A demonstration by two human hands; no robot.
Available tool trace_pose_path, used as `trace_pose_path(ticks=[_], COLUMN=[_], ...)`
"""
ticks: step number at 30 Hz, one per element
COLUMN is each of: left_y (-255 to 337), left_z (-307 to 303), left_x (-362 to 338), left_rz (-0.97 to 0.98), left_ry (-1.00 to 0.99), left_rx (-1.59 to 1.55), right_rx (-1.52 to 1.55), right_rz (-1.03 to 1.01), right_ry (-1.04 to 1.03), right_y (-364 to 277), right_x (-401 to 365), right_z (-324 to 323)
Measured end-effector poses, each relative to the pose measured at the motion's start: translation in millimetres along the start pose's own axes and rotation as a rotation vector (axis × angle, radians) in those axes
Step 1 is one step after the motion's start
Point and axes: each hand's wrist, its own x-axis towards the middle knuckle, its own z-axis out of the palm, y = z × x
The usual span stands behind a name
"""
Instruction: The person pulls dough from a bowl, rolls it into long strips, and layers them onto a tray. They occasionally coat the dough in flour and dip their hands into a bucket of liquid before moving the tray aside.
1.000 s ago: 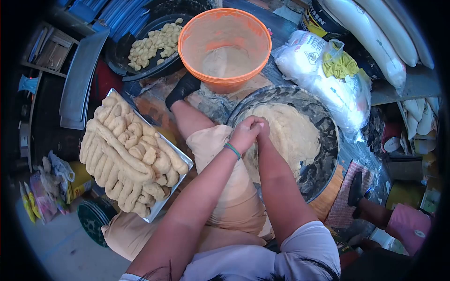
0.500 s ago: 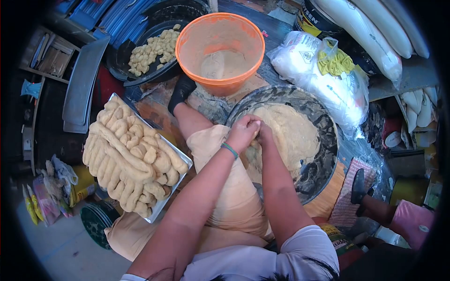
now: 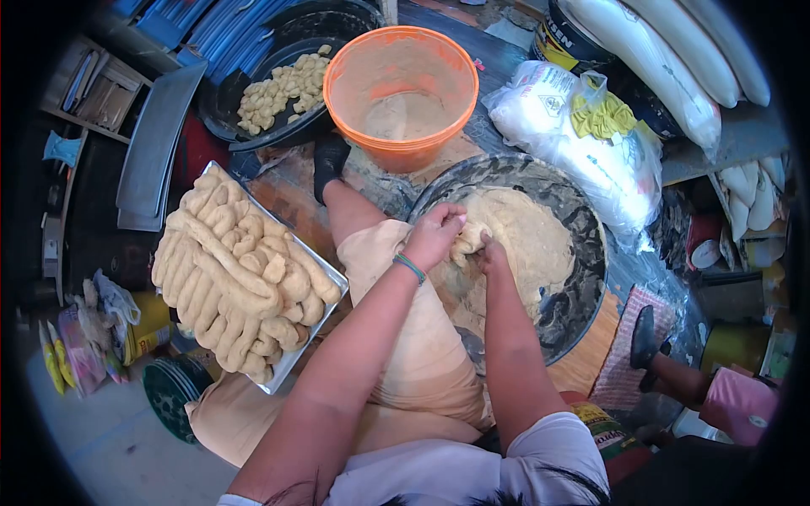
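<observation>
Between my two hands, over the left part of a round black basin, is a small piece of dough. My left hand has its fingers closed on the dough's left side. On its right side, my right hand pinches it. Pale flour is heaped in the basin below and beside my hands. To the left, a metal tray bears a pile of long twisted dough pieces.
An orange bucket with flour inside stands beyond the basin. Behind it on the left, a black tub holds small dough lumps. White plastic bags lie at the right. Another person's leg is at the lower right.
My hands have moved apart slightly, my right hand shifting right and down, and the dough between them now shows. The view has shifted a little.
</observation>
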Motion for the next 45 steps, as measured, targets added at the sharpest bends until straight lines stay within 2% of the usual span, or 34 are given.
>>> trace_pose_path(ticks=[4,7,12,13,16,17,19,21,22,23,25,27,29,31,34,37,40,43,45], left_y=[9.2,5.0,5.6,6.3,9.7,9.5,5.5,2.5,2.0,4.8,7.1,1.1,-0.7,1.2,-2.7,-1.7,2.1,2.8,0.7], left_z=[-4.0,-7.3,-5.8,-5.7,-6.6,-6.7,-5.9,-5.2,-5.1,-4.6,-5.3,-7.0,-5.1,-4.4,-5.2,-7.4,-7.5,-7.6,-4.8], left_x=[-8.4,-11.0,-13.6,-15.1,-15.9,-15.1,-13.6,-14.5,-13.9,-13.5,-21.7,-18.9,-16.7,-15.5,-14.2,-13.3,-14.1,-12.3,-14.5], left_rz=[-0.011,-0.02,-0.065,-0.072,-0.067,-0.078,-0.107,-0.11,-0.109,-0.095,-0.089,-0.1,-0.105,-0.104,-0.106,-0.104,-0.093,-0.085,-0.089], left_ry=[-0.008,-0.025,-0.044,-0.043,-0.06,-0.062,-0.073,-0.088,-0.094,-0.089,-0.08,-0.072,-0.092,-0.123,-0.135,-0.156,-0.141,-0.149,-0.153], left_rx=[-0.04,-0.047,-0.049,-0.046,-0.056,-0.059,-0.062,-0.036,-0.02,-0.004,0.031,-0.007,-0.015,0.012,0.07,0.08,0.053,0.089,0.061], right_rx=[0.093,0.111,-0.145,-0.17,-0.347,-0.59,-0.784,-1.164,-1.298,-1.331,-1.447,-1.279,-1.315,-1.342,-1.541,-1.736,-1.343,-0.911,-0.661], right_rz=[0.04,-0.02,-0.171,-0.201,-0.086,0.02,0.016,-0.15,-0.263,-0.316,-0.354,-0.705,-0.915,-0.857,-0.621,-0.784,-0.534,-0.711,-0.556], right_ry=[-0.02,-0.106,-0.159,-0.162,-0.122,-0.083,-0.227,-0.34,-0.266,-0.01,0.117,0.327,0.294,0.311,0.433,0.585,0.293,0.246,0.222], right_y=[-21.2,-61.8,-129.6,-130.2,-105.2,-97.1,-59.1,-16.8,1.1,11.6,-17.4,-25.9,-44.6,-52.3,-44.2,-23.5,-57.1,-71.2,-73.7], right_x=[-27.0,-27.8,-119.6,-132.3,-172.8,-183.1,-190.9,-154.6,-134.2,-118.1,-105.2,-82.1,-65.2,-46.7,-27.0,-21.1,3.0,-3.7,-16.5], right_z=[-17.2,-34.9,-38.0,-46.1,-79.5,-92.1,-116.8,-162.1,-177.7,-177.9,-145.0,-113.3,-75.8,-34.4,15.5,25.0,-2.5,-52.1,-91.8])
